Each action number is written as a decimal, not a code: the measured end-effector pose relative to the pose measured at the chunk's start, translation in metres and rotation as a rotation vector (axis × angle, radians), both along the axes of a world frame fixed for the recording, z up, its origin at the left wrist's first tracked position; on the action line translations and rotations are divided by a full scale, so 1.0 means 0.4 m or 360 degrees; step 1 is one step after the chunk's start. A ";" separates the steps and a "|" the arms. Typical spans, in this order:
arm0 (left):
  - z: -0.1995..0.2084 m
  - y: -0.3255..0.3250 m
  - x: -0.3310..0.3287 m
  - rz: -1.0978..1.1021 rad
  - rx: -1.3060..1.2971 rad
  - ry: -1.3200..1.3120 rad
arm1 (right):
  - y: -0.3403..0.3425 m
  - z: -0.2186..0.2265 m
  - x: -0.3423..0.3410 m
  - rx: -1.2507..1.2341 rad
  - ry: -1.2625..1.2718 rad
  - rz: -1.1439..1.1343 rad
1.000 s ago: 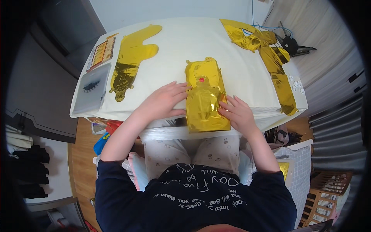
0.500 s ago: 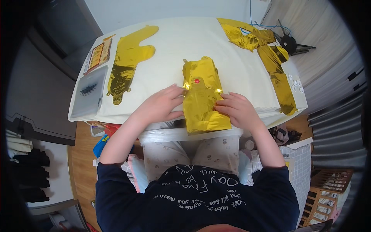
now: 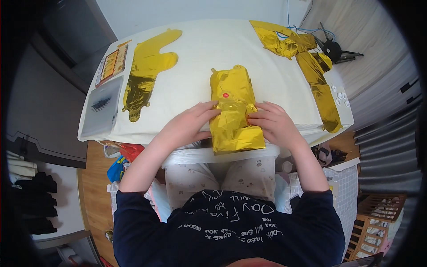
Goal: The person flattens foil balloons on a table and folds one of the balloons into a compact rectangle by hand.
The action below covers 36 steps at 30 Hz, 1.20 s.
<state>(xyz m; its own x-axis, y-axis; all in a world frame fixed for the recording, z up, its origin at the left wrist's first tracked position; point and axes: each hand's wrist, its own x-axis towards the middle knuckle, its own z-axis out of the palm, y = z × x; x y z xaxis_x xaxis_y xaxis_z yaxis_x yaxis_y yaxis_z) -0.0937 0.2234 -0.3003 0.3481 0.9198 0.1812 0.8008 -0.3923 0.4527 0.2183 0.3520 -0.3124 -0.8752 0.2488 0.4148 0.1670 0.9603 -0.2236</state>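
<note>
A folded gold foil balloon lies at the table's front edge, its near end reaching the rim in front of my lap. A small red round spot shows on its upper half. My left hand touches the balloon's left side with outstretched fingertips, the thumb spread lower down. On the other side, my right hand rests its extended fingers against the right edge, just above a folded-over flap. The foil between both hands is creased and bulges slightly. My right thumb is hidden.
Another flat gold foil balloon lies on the left of the white-covered table. Beside it are a clear plastic sleeve and a printed package. More gold foil, white rings and a black device sit at the right.
My left hand has shifted right, bringing its fingertips onto the foil's left side. The balloon's middle looks more crumpled, and its red spot has moved slightly. My right hand is nearly still.
</note>
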 end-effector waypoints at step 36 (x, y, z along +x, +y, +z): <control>-0.041 -0.004 0.023 0.0080 0.0476 0.0187 | 0.024 -0.023 -0.006 -0.0118 0.0038 -0.0013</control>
<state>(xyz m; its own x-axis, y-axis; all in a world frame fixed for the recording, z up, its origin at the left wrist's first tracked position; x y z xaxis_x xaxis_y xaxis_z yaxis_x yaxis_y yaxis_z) -0.0847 0.2219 -0.3166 0.3381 0.8485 0.4071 0.8625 -0.4524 0.2268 0.2160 0.3615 -0.3215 -0.8630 0.2867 0.4160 0.1683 0.9395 -0.2983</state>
